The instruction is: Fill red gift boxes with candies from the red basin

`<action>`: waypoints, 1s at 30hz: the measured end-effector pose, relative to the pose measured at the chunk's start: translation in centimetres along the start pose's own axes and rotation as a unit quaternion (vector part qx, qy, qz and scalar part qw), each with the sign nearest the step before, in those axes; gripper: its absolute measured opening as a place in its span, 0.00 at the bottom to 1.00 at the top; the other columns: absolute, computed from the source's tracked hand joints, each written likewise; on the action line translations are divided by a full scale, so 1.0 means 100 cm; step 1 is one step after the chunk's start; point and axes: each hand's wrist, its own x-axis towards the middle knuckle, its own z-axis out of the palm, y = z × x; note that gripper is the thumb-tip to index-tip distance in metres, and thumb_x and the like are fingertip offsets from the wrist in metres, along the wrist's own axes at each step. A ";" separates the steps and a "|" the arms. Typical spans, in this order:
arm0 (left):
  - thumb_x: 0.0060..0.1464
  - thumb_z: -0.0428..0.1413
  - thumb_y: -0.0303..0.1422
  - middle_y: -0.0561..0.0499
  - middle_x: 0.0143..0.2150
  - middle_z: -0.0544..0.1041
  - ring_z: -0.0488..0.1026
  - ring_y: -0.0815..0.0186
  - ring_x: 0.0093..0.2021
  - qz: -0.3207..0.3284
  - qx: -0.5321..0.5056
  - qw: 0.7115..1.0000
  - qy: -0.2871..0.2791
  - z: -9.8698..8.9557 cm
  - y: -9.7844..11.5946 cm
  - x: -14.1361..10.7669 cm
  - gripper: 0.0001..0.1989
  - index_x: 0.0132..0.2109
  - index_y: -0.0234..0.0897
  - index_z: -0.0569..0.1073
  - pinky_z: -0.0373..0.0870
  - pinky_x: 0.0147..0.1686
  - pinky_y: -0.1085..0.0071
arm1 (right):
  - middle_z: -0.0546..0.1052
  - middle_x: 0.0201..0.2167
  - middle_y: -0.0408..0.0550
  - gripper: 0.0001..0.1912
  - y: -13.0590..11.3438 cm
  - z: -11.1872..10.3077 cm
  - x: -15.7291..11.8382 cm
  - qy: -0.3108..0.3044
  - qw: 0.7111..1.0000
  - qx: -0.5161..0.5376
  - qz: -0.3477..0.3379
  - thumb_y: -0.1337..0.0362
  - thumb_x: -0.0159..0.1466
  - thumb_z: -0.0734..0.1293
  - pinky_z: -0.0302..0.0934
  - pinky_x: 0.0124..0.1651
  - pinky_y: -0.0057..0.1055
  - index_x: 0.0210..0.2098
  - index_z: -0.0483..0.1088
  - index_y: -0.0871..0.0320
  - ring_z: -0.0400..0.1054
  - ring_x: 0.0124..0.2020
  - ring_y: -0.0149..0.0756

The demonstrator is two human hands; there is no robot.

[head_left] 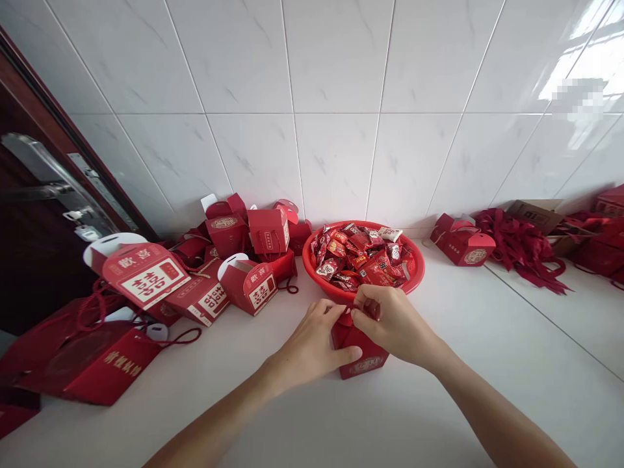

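Note:
A small red gift box [363, 361] with a pale round emblem stands upright on the white surface, close in front of a red plastic basin. My left hand [316, 344] is closed around its left side, thumb across the front and fingertips at the top. Over the box's top, my right hand [392, 318] pinches with curled fingers at what looks like a red ribbon [345, 319]; the fingers partly hide it. Both hands' fingertips almost meet there. Wrapped candies [358, 253] fill the red basin [419, 270] just beyond.
Several red boxes [260, 279] with cords crowd the left side, along with larger red boxes [112, 364] nearer me. On the right sit a closed red box [468, 247] and a heap of red ribbons [517, 244]. Behind is a tiled wall [336, 149]; a dark door [29, 214] with a handle is at left.

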 end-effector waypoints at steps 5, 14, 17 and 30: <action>0.52 0.62 0.42 0.46 0.50 0.70 0.69 0.53 0.52 -0.009 -0.019 1.000 -0.012 0.000 -0.001 0.002 0.19 0.49 0.42 0.74 0.69 0.52 0.58 | 0.69 0.21 0.39 0.08 -0.001 0.000 0.002 -0.004 0.999 0.038 0.029 0.71 0.55 0.62 0.52 0.27 0.28 0.22 0.61 0.55 0.58 0.24 0.30; 0.50 0.64 0.42 0.46 0.50 0.75 0.70 0.51 0.52 0.015 -0.027 1.000 0.002 0.004 -0.008 0.007 0.22 0.50 0.40 0.72 0.68 0.49 0.59 | 0.70 0.22 0.39 0.07 0.003 0.004 0.004 -0.014 0.996 0.081 0.040 0.70 0.56 0.63 0.54 0.29 0.28 0.23 0.63 0.56 0.59 0.25 0.30; 0.50 0.64 0.42 0.47 0.46 0.76 0.72 0.52 0.49 0.015 -0.025 1.000 0.002 0.006 -0.009 0.008 0.19 0.47 0.39 0.73 0.69 0.45 0.61 | 0.70 0.22 0.40 0.06 0.003 0.007 0.003 -0.035 0.997 0.047 0.040 0.70 0.55 0.63 0.52 0.27 0.28 0.23 0.64 0.56 0.58 0.25 0.30; 0.50 0.64 0.44 0.46 0.52 0.78 0.72 0.50 0.54 0.030 -0.041 0.999 -0.012 0.001 -0.008 0.008 0.25 0.54 0.41 0.74 0.71 0.51 0.59 | 0.69 0.23 0.41 0.10 0.006 -0.001 0.006 -0.059 0.957 0.268 0.093 0.62 0.57 0.66 0.55 0.32 0.28 0.22 0.69 0.58 0.60 0.28 0.30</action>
